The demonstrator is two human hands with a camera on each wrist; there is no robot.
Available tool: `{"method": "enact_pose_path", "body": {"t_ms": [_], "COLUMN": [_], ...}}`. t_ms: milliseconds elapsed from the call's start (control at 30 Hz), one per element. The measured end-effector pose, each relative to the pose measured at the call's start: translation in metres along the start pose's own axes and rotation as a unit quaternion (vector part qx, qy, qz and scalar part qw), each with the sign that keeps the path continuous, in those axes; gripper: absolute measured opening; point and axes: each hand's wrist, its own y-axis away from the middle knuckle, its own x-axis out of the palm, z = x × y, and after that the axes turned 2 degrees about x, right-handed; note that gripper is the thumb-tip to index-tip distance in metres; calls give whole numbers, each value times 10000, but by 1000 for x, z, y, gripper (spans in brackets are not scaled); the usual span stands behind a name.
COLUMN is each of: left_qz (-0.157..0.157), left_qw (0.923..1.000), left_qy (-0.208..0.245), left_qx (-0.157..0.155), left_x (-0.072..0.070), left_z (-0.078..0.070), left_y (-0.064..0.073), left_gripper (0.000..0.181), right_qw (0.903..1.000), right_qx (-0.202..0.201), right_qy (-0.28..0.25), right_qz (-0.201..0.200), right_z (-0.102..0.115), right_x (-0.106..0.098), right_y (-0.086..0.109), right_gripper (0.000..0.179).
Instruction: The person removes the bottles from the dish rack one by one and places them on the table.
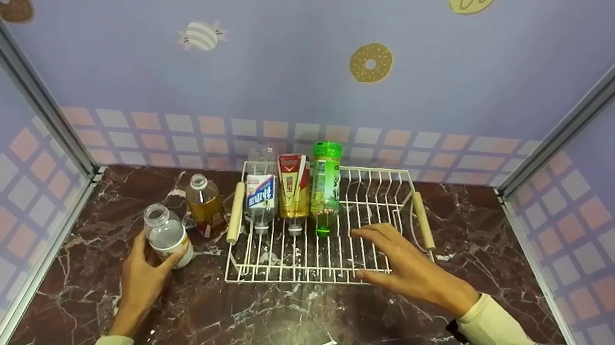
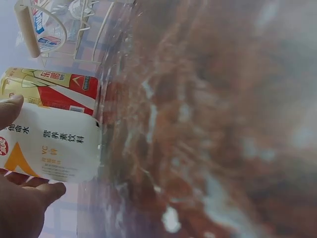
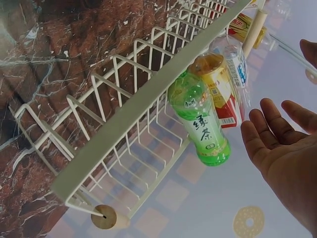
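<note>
My left hand grips a clear, uncapped plastic bottle with a white and orange label, upright at the left of the rack. Just behind it stands an uncapped bottle with a gold and red label. My right hand hovers over the right part of the white wire rack, fingers spread and holding nothing. In the rack's left half three bottles lean neck down: a clear one with a blue and white label, a red and yellow one and a green tea bottle.
Wooden handles close off both ends of the rack. Behind it rises a lilac patterned wall, with side panels left and right. The dark marbled tabletop stretches in front.
</note>
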Motion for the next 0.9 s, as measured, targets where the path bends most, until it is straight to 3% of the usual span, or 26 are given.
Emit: {"method": "enact_pose_path", "body": {"t_ms": [267,533,700,900], "left_qz": [-55,-96,342,779], "left_qw": [9997,9994,9993,9967], "left_qy": [84,-295,-133,-104], "left_qx": [-221,-123,-38,212], "left_x": [-14,-8,-1,4], "left_z": [2,-1,-11,-22], "left_y": [18,38,45,47], "left_gripper": [78,51,45,51], "right_qw": [9997,10000,10000,10000], "right_qx": [232,20,53,83], "right_qy": [-60,53,21,-13], "right_qz": [42,-13,-25,-51], "right_z": [2,1,-1,-2], "right_x": [-2,-3,-3,-2], "right_y": [1,0,0,1], "right_gripper": [73,72,73,73]}}
